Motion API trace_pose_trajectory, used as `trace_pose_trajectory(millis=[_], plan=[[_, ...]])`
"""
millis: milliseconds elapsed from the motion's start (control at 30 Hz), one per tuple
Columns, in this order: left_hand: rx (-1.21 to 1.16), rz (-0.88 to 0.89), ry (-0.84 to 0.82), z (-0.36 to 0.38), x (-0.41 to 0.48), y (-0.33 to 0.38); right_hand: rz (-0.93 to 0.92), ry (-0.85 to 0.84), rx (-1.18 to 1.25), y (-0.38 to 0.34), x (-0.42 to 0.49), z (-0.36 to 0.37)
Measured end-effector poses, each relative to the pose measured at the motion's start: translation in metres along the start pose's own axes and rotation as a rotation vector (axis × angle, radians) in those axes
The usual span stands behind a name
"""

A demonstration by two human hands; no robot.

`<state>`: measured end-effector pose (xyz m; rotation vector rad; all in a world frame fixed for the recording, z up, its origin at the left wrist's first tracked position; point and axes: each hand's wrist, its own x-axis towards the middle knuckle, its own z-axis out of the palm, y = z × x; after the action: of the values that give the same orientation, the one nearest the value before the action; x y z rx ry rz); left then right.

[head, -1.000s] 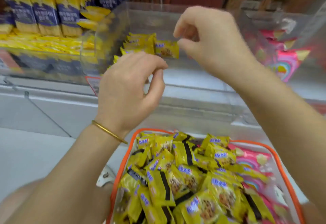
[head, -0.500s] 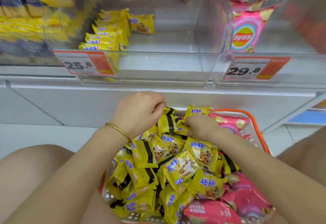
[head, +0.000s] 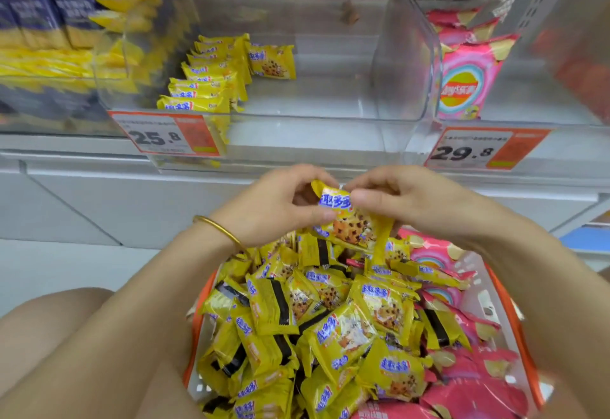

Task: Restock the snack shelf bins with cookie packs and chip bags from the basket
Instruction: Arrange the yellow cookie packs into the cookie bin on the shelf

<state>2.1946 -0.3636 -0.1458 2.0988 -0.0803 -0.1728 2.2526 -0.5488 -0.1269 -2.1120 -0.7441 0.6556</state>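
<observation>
Dug from the basket (head: 487,303) pile a moment ago, a yellow cookie pack (head: 346,223) now hangs just above it, pinched between our left hand (head: 277,207) and right hand (head: 406,200), apparently bound for the far clear bin (head: 313,138).

Both forearms reach forward, wrists near each other. My left hand (head: 271,210) and right hand (head: 412,201) meet, fingers curled, both pinching one cookie pack (head: 350,227) between them.

Glossy yellow foil-like cookie packs (head: 333,329) and shiny pink chip bags (head: 462,382) in a white plastic basket (head: 488,306) with orange rim; clear smooth plastic shelf bins (head: 409,55); printed paper price tags (head: 165,134); polished gold-coloured metal bangle (head: 218,228).
</observation>
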Motion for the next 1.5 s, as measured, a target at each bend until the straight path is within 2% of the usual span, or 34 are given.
trace_pose_trajectory(millis=[67, 133, 233, 267, 333, 400, 500, 567, 667, 833, 967, 1100, 1167, 1300, 1400, 1500], plan=[[-0.069, 0.069, 0.079, -0.029, 0.001, 0.023, -0.113, 0.016, -0.028, -0.028, 0.003, -0.009], [-0.1, 0.159, 0.261, -0.059, 0.006, 0.041, -0.192, 0.148, -0.054, -0.06, 0.018, -0.025], [0.204, 0.196, 0.643, -0.097, 0.023, 0.038, -0.239, 0.418, -0.203, -0.095, 0.068, -0.052], [0.357, 0.155, 0.697, -0.105, 0.026, 0.03, -0.22, 0.482, -0.295, -0.099, 0.093, -0.058], [0.635, 0.05, 0.628, -0.111, 0.029, 0.011, -0.139, 0.526, -0.491, -0.1, 0.147, -0.06], [0.828, -0.024, 0.544, -0.109, 0.029, -0.001, -0.082, 0.476, -0.642, -0.092, 0.199, -0.053], [0.949, 0.004, 0.541, -0.107, 0.03, -0.009, -0.066, 0.381, -0.766, -0.077, 0.254, -0.037], [0.957, 0.014, 0.543, -0.106, 0.032, -0.011, -0.059, 0.355, -0.83, -0.07, 0.277, -0.031], [0.929, -0.008, 0.532, -0.106, 0.035, -0.014, 0.0, 0.437, -0.893, -0.065, 0.299, -0.033], [0.867, -0.056, 0.536, -0.106, 0.035, -0.011, -0.019, 0.499, -0.807, -0.062, 0.311, -0.03], [0.863, -0.047, 0.545, -0.105, 0.035, -0.012, -0.001, 0.45, -0.798, -0.063, 0.31, -0.027], [0.854, 0.061, 0.646, -0.105, 0.034, -0.015, 0.021, 0.426, -0.882, -0.072, 0.298, -0.033], [0.848, 0.202, 0.713, -0.107, 0.031, -0.015, 0.001, 0.442, -0.901, -0.083, 0.281, -0.035], [0.901, 0.466, 0.861, -0.097, 0.016, -0.005, -0.237, 0.565, -0.7, -0.113, 0.199, -0.041], [0.849, 0.566, 0.802, -0.071, 0.005, 0.002, -0.407, 0.561, -0.5, -0.112, 0.101, -0.033], [0.823, 0.59, 0.662, -0.035, -0.001, 0.001, -0.384, 0.404, -0.315, -0.08, 0.028, -0.019]])
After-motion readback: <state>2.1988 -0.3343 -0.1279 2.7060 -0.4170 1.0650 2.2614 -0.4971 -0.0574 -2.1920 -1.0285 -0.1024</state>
